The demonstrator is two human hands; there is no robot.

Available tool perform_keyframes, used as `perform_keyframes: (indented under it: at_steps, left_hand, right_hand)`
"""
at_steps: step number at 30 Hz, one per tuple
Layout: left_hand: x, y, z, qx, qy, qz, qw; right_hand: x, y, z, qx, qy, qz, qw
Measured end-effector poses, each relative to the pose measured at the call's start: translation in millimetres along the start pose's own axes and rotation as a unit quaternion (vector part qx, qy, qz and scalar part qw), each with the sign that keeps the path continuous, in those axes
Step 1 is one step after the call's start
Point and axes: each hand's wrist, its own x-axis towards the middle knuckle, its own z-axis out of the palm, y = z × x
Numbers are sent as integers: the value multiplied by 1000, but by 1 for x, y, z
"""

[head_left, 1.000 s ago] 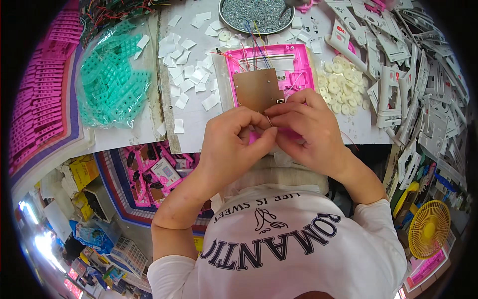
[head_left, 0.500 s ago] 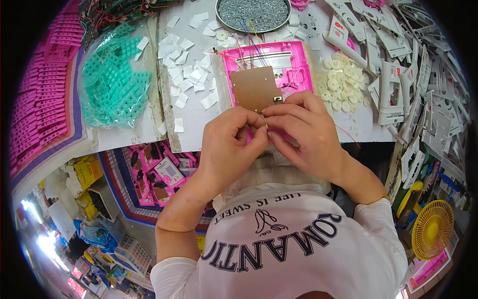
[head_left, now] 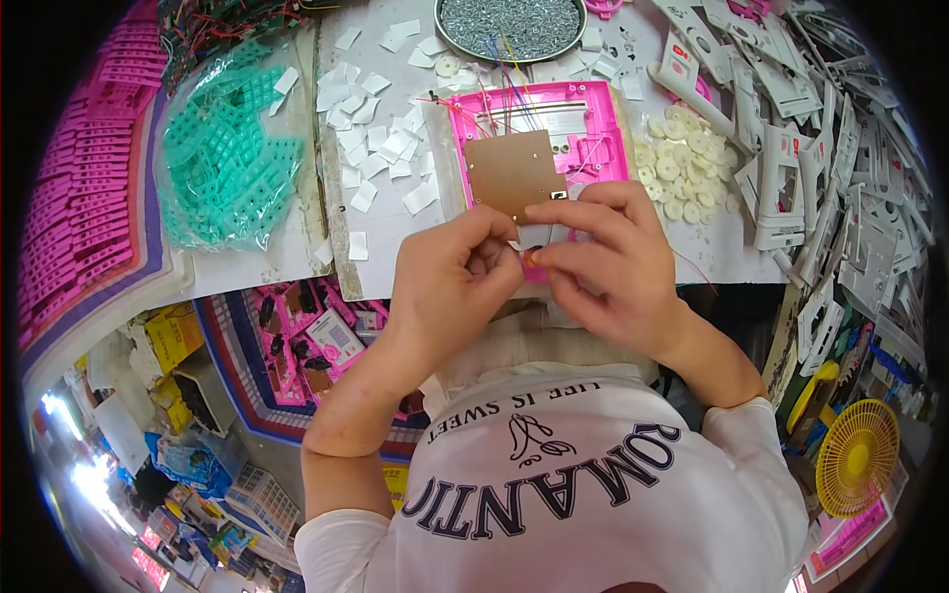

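Both hands work at the near edge of a pink plastic casing, which lies on the white worktop. A brown circuit board rests on the casing, with thin coloured wires running from its far side. My left hand is closed in a pinch just below the board's near left corner; what it holds is hidden. My right hand faces it, thumb and fingertips pressed together near a tiny orange-brown spot, too small to name. The right index finger reaches to the board's near edge.
A round metal tray of small screws stands beyond the casing. White square pieces lie to the left, near a bag of turquoise parts. Cream discs and stacked white panels are right. Below the worktop sits a crate of pink units.
My fingertips have drawn slightly apart; the thin piece seen between them earlier no longer shows. My left hand has shifted slightly left, and the right index finger has moved up to the board's edge.
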Motion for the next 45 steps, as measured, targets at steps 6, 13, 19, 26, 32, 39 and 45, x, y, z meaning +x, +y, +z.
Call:
perform_keyframes:
  at_steps: [6,13,19,26,32,39,45]
  left_hand:
    - [23,15,-30,-220,-173,-205,938]
    - [49,8,-48,-175,-301,-160,923]
    - [33,13,-38,17,-180,4,984]
    - [20,-5,-17,90,-26,133,987]
    - [18,-21,-12,142,36,251,957]
    - [16,-27,-11,133,46,261,955]
    - [16,-31,-8,148,58,279,947]
  right_hand:
    - [-2,-3,3,-58,5,-36,998]
    - [-7,4,4,-91,-19,-82,992]
    - [-7,4,7,-105,-3,-81,991]
    - [-2,8,13,-122,-33,-76,989]
    - [0,8,18,-155,-66,-71,983]
    - [2,6,19,-164,-70,-71,981]
    - [6,4,15,-174,-119,-67,975]
